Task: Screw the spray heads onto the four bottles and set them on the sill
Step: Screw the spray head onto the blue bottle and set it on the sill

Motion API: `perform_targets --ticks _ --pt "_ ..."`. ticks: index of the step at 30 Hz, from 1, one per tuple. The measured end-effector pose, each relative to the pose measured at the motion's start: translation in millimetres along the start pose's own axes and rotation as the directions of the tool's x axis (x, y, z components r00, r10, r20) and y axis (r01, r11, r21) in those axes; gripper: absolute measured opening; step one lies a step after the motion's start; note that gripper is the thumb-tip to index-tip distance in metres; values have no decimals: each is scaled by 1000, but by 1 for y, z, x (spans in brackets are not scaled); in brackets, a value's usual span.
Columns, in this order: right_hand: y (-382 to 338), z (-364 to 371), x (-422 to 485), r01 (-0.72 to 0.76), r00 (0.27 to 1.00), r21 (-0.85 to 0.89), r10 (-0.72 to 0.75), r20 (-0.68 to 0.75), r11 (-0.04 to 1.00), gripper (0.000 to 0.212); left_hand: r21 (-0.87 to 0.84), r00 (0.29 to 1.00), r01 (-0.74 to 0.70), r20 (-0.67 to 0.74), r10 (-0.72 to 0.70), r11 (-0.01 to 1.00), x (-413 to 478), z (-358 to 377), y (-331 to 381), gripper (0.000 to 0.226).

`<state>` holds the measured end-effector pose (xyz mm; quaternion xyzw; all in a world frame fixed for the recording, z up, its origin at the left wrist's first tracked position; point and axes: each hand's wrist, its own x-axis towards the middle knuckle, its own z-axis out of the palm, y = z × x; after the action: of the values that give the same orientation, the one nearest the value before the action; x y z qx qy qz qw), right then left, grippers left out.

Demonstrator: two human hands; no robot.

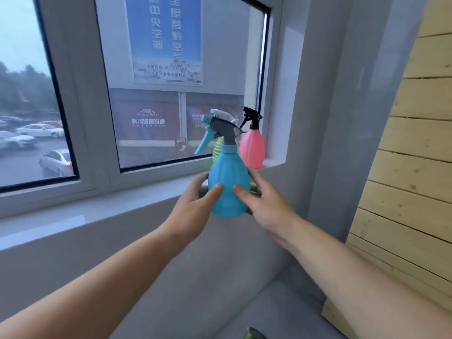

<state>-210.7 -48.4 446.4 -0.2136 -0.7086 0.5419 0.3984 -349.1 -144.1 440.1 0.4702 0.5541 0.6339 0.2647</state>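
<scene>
I hold a blue bottle (228, 182) upright between both hands, just in front of the white sill (122, 201). A grey and blue spray head (219, 132) sits on its neck. My left hand (195, 209) grips its left side and my right hand (264, 204) its right, thumbs on the front. A pink bottle (252, 149) with a black spray head (252, 117) stands on the sill at the right end. A green bottle (217, 149) with a white spray head (221, 115) stands behind the blue one, mostly hidden.
The window frame (97, 133) rises behind the sill. A grey wall column (330, 118) closes the sill's right end, with pale wooden planks (403, 167) beyond it. A grey surface (269, 309) lies below, with a green thing (253, 333) at the bottom edge.
</scene>
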Motion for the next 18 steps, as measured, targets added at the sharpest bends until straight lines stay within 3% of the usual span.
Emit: perform_targets --ticks 8,11,18 --pt "-14 51 74 -30 999 -61 32 40 998 53 81 993 44 -108 -35 996 49 -58 13 32" --pt "-16 62 88 -21 999 -83 24 31 996 44 99 991 57 -126 -44 993 60 -68 14 25" --pt "-8 77 105 -40 999 -137 42 13 990 50 139 987 90 -145 -70 986 75 -81 4 30"
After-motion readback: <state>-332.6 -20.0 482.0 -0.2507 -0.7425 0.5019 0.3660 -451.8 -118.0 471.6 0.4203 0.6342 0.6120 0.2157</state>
